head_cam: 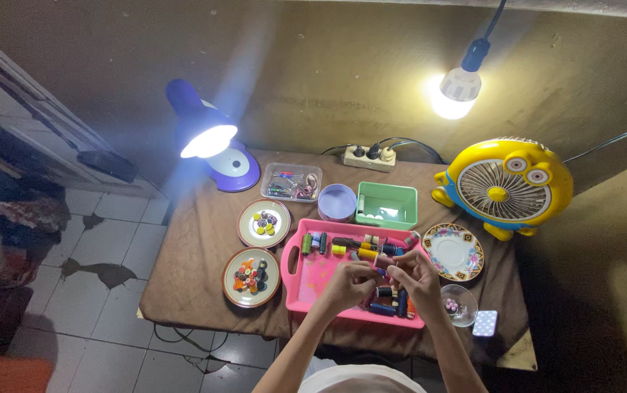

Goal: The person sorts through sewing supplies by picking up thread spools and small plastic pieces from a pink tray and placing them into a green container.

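Note:
A pink tray (313,280) lies on a brown-clothed table, holding several small thread spools (363,247) of different colours in rows. Both my hands meet above the tray's right half. My left hand (350,282) and my right hand (414,276) pinch a small spool (383,263) between their fingertips. More spools (393,300) lie under and between my hands, partly hidden.
Two plates of coloured buttons (264,222) (252,276) sit left of the tray. Behind it are a clear box of odds and ends (291,182), a lilac cup (336,201) and a green tub (387,205). A patterned plate (453,251), glass bowl (460,304), yellow fan (506,188), purple lamp (208,138) and power strip (368,156) stand around.

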